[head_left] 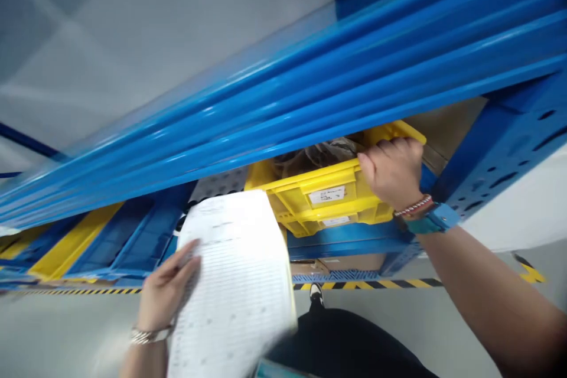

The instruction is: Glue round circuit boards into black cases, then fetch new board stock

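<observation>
- Around you is a blue metal rack (283, 109) on a grey floor (376, 328), with a strip of black-and-yellow tape (381, 284) along its foot; the upper part of the view is blurred.
- Your right hand (396, 168) is closed, fingers curled over the rim of the upper yellow crate (310, 195) near its right-hand corner.
- That crate sits under the wide blue beam, stacked on a lower yellow crate (354, 220); both show a white label on the front, with writing too small to read.
- Inside the upper crate you have dark contents (319, 156) with clear plastic among them; what they are, you cannot tell.
- Your left hand (163, 292) has the paper sheets (234, 283) by their left edge, thumb and finger nearly together, with fingertips lying over the printed face; how the fingers sit behind the paper is hidden.
- The sheets are in front of the rack, left of the crates, and overlap the upper crate's left end in your view; their ruled lines are blurred.
- To your left along the rack stand blue bins (135, 236) and a yellow bin (75, 242).
- Below the crates are cardboard boxes (354, 262), and your shoe (316, 290) shows near the tape.
</observation>
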### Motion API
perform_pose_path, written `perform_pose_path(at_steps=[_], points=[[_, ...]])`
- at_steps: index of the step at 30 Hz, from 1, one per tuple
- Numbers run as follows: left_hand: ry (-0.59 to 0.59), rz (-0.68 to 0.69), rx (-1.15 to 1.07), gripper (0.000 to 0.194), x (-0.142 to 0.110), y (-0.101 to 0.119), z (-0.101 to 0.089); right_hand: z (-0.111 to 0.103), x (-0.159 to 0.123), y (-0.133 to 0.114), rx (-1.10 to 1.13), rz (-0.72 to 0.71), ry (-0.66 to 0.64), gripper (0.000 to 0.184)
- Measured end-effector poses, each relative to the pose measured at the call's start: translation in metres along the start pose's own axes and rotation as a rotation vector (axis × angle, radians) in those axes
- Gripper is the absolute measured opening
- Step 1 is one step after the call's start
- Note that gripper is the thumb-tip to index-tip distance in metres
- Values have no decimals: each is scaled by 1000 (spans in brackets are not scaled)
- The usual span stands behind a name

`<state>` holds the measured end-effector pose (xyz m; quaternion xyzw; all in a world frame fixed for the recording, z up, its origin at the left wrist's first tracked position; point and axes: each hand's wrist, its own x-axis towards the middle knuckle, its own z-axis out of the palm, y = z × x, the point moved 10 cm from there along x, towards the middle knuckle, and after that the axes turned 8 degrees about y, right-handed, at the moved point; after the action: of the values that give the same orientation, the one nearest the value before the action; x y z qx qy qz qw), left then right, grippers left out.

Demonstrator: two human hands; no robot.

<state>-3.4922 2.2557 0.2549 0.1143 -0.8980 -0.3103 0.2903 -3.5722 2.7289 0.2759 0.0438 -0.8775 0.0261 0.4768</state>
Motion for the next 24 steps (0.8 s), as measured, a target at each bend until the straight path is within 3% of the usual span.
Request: perform_pose_path(at_steps=[2, 4, 7, 12, 24], points=[[-112, 53, 53, 42, -8, 0, 20, 0, 0, 1, -12, -16, -8, 40], [-136, 113, 22, 40, -13, 4, 26, 5, 0, 3, 0, -33, -28, 40], [-128, 162, -43, 36, -17, 8, 23, 12, 0, 9, 36, -14, -39, 38], [-117, 116, -120, 32, -20, 14, 13, 25, 0, 17, 87, 53, -114, 43], [-119, 108, -179, 29, -23, 27, 9, 34, 1, 27, 108, 132, -153, 44]])
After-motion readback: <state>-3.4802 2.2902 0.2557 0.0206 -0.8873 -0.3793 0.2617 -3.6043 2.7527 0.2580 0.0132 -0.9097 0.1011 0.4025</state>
